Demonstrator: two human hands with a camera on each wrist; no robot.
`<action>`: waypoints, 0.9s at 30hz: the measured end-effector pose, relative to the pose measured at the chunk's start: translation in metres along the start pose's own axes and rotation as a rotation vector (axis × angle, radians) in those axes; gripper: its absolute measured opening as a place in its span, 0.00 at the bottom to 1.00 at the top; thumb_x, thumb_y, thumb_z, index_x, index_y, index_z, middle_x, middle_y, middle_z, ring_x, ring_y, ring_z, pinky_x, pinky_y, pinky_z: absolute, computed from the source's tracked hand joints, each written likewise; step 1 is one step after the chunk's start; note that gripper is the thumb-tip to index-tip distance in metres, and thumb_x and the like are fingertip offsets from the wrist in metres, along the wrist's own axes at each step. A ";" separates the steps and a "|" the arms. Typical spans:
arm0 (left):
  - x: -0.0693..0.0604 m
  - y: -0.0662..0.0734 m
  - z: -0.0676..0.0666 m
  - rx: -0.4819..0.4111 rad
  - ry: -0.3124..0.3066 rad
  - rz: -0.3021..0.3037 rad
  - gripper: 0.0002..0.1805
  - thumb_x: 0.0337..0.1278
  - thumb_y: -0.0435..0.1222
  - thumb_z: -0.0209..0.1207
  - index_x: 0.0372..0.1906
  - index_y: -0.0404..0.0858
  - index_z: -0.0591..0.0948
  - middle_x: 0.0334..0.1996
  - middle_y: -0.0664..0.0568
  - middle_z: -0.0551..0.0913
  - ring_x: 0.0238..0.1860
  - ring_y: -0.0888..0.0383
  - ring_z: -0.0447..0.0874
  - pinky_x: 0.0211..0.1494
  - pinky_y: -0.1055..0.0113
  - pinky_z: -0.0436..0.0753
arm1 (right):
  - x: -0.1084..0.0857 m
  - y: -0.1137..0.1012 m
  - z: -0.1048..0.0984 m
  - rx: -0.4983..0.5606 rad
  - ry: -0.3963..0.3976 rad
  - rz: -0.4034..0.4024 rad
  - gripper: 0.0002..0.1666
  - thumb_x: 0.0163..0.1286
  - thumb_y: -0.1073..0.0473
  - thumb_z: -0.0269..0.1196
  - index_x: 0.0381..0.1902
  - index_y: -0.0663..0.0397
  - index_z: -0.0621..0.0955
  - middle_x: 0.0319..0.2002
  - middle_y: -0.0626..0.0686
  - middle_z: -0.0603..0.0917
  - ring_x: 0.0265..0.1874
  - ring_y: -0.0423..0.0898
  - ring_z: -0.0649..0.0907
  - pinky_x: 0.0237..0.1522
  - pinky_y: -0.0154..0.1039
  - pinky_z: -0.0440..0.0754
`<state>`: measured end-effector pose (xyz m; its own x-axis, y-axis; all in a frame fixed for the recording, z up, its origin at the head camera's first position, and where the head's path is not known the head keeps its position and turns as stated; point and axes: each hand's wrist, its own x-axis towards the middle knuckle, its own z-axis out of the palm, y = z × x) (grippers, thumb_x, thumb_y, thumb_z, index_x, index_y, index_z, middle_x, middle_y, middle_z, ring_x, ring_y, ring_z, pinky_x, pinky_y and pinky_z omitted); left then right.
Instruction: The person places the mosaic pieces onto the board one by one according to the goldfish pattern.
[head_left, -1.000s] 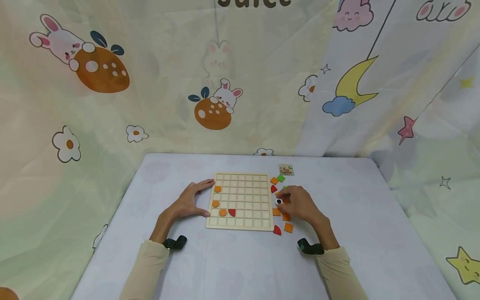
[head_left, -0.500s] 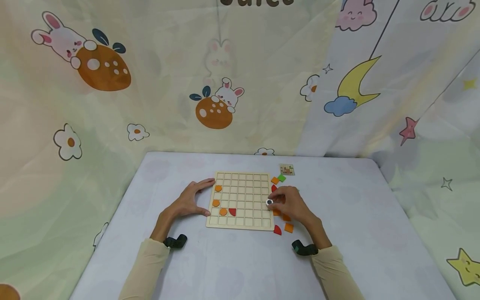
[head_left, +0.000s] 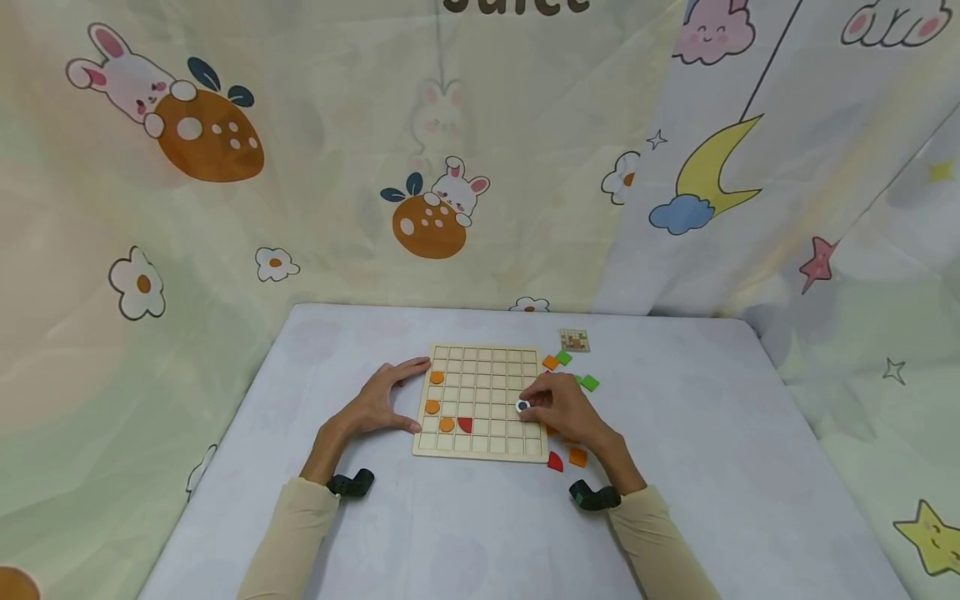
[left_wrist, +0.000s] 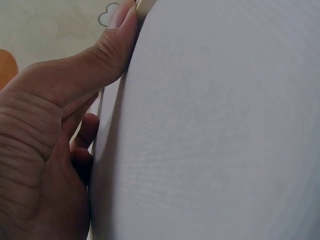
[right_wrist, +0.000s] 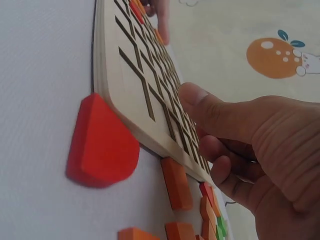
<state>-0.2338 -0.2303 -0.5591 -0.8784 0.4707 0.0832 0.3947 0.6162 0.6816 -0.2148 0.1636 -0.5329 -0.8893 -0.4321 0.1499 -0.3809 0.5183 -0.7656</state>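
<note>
In the head view the wooden grid board [head_left: 487, 400] lies on the table. The left hand [head_left: 377, 402] rests at its left edge, thumb and a finger spread along the frame; in the left wrist view the thumb of the left hand [left_wrist: 65, 95] touches the board's corner. Over the right columns, the right hand [head_left: 562, 407] pinches a round white piece with a black centre [head_left: 522, 406] between thumb and fingers. The right wrist view shows the right hand [right_wrist: 255, 145] above the board [right_wrist: 125, 85], the piece hidden. Orange discs [head_left: 437, 377] and a red quarter piece [head_left: 465, 425] sit in cells.
Right of the board lie a red piece [head_left: 555, 461], orange squares [head_left: 577, 457] and green squares [head_left: 590, 382], some partly covered by the right hand. A small patterned card [head_left: 574, 340] lies behind them. A printed cloth [head_left: 330, 167] hangs beyond the table's back edge.
The right hand has moved left with the white-and-black piece, from the loose pieces to over the board's right columns. Green squares behind it have come into view. The left hand has stayed in place.
</note>
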 end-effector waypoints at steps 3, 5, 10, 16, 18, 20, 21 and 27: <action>0.000 0.001 0.000 0.005 0.003 0.000 0.65 0.32 0.52 0.90 0.83 0.43 0.71 0.85 0.49 0.68 0.58 0.51 0.72 0.64 0.50 0.72 | 0.002 -0.002 0.003 0.015 -0.004 0.002 0.14 0.61 0.64 0.82 0.45 0.58 0.93 0.37 0.49 0.90 0.35 0.42 0.82 0.41 0.32 0.84; 0.000 0.002 -0.001 0.004 0.003 -0.001 0.65 0.32 0.51 0.90 0.83 0.44 0.72 0.85 0.49 0.68 0.58 0.51 0.72 0.63 0.51 0.71 | 0.003 -0.003 0.005 0.023 -0.010 0.007 0.14 0.62 0.64 0.82 0.45 0.57 0.93 0.37 0.49 0.90 0.35 0.43 0.83 0.41 0.32 0.84; 0.000 0.001 0.000 0.007 0.005 -0.001 0.65 0.32 0.51 0.90 0.83 0.43 0.72 0.85 0.48 0.68 0.59 0.52 0.72 0.63 0.51 0.71 | 0.007 -0.003 0.010 0.039 -0.029 0.002 0.14 0.62 0.64 0.82 0.46 0.57 0.93 0.39 0.50 0.91 0.35 0.41 0.83 0.41 0.31 0.84; 0.001 0.001 -0.001 0.001 0.002 -0.005 0.65 0.32 0.52 0.90 0.83 0.44 0.72 0.85 0.49 0.68 0.58 0.52 0.72 0.63 0.51 0.71 | 0.014 -0.006 0.017 0.037 -0.033 -0.050 0.13 0.61 0.65 0.82 0.44 0.59 0.93 0.38 0.52 0.91 0.33 0.39 0.82 0.39 0.31 0.83; 0.001 0.001 -0.001 0.004 0.008 -0.005 0.65 0.32 0.52 0.90 0.83 0.44 0.72 0.85 0.50 0.68 0.58 0.52 0.72 0.63 0.51 0.72 | 0.017 -0.008 0.019 0.039 -0.034 -0.068 0.13 0.61 0.65 0.82 0.43 0.60 0.93 0.37 0.52 0.91 0.33 0.39 0.82 0.39 0.31 0.83; 0.001 0.001 -0.001 0.000 0.010 -0.004 0.65 0.31 0.51 0.90 0.83 0.44 0.72 0.85 0.50 0.68 0.58 0.52 0.72 0.63 0.51 0.72 | 0.020 -0.009 0.022 0.051 -0.044 -0.080 0.13 0.61 0.65 0.82 0.44 0.60 0.93 0.37 0.53 0.91 0.33 0.38 0.82 0.39 0.32 0.83; 0.001 0.000 -0.001 0.005 0.012 0.000 0.65 0.31 0.51 0.90 0.83 0.43 0.72 0.85 0.49 0.68 0.58 0.52 0.72 0.63 0.51 0.72 | 0.021 -0.011 0.023 0.056 -0.050 -0.080 0.13 0.61 0.65 0.82 0.44 0.60 0.93 0.37 0.53 0.91 0.33 0.38 0.83 0.39 0.32 0.83; 0.001 0.000 0.001 -0.002 0.000 -0.008 0.66 0.31 0.51 0.90 0.83 0.43 0.72 0.85 0.49 0.68 0.59 0.51 0.72 0.63 0.52 0.71 | 0.029 -0.016 0.033 0.053 -0.082 -0.074 0.13 0.62 0.64 0.81 0.45 0.59 0.93 0.39 0.52 0.92 0.34 0.37 0.83 0.40 0.31 0.84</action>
<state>-0.2346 -0.2292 -0.5592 -0.8818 0.4652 0.0777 0.3868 0.6192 0.6834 -0.2264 0.1185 -0.5369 -0.8347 -0.5280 0.1568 -0.4287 0.4441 -0.7868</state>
